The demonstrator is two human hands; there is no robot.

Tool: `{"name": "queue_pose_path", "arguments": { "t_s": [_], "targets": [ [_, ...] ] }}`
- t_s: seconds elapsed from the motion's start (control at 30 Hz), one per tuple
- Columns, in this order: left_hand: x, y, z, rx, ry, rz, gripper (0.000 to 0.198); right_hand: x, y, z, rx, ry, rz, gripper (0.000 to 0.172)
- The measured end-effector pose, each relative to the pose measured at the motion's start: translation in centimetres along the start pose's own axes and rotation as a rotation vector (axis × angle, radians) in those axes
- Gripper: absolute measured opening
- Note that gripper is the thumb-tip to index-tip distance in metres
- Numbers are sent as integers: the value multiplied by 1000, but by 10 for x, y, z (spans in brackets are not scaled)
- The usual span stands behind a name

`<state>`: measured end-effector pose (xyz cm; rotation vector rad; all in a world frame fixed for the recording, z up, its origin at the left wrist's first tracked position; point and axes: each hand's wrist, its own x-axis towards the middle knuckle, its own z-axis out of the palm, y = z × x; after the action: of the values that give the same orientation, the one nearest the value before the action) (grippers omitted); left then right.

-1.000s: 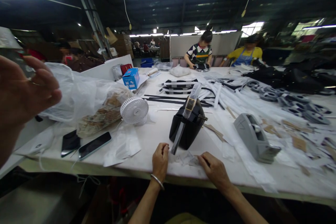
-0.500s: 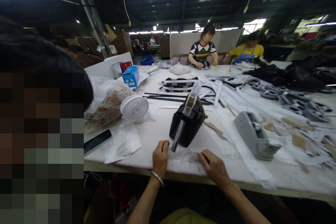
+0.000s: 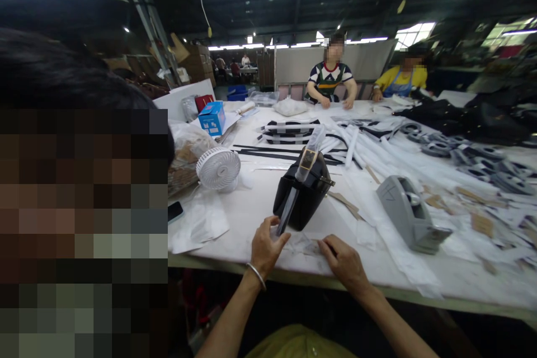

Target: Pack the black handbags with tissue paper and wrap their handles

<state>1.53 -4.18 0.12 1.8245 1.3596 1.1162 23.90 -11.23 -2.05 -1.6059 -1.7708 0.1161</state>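
Note:
A black handbag (image 3: 308, 201) stands tilted on the table in front of me. Its strap (image 3: 289, 207), wrapped in clear film and with a gold buckle (image 3: 308, 159), runs down the near side. My left hand (image 3: 267, 246), with a bracelet at the wrist, has thumb and fingers closed about the strap's lower end. To the right, my right hand (image 3: 342, 260) is pinched close over the table; what its fingertips hold is too small to make out. Crumpled clear film (image 3: 305, 244) lies between the hands, up against the right fingertips.
A grey tape dispenser (image 3: 409, 215) stands to the right among white strips and brown scraps (image 3: 482, 224). On the left are a white fan (image 3: 218, 169), a phone (image 3: 175, 211) and a blue box (image 3: 212, 118). Wrapped straps (image 3: 289, 133) lie behind the bag. Two people sit across; another is close left.
My left hand has moved up and right onto the strap's lower end and closed there. My right hand stays pinched in nearly the same place. The view has shifted slightly.

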Motion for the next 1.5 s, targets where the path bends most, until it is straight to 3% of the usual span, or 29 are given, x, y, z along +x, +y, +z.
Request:
{"name": "queue_pose_path", "arguments": {
  "t_s": [0.33, 0.53, 0.67, 0.87, 0.97, 1.17, 1.4, 1.5],
  "targets": [
    [1, -2, 9, -67, -1, -50, 25, 0, 1, 0, 10, -17, 13, 38],
    [7, 5, 10, -148, -1, -61, 27, 3, -1, -5, 38, -40, 39, 37],
    [13, 11, 13, -144, 27, -59, 25, 13, -15, -14, 145, -68, 151, 37],
    [15, 19, 15, -121, 28, -89, 18, 47, -60, -21, 477, -93, 427, 39],
    [13, 24, 13, -144, 28, -83, 17, 67, -73, -18, 586, -75, 465, 34],
    [12, 28, 10, -202, 21, -90, 15, 89, -77, -17, 552, -93, 533, 27],
    [9, 29, 10, -229, -14, -112, 14, 100, -79, -4, 832, -142, 674, 20],
    [15, 25, 4, -194, 3, -50, 16, 105, -78, -11, 737, -147, 664, 20]
  ]
}}
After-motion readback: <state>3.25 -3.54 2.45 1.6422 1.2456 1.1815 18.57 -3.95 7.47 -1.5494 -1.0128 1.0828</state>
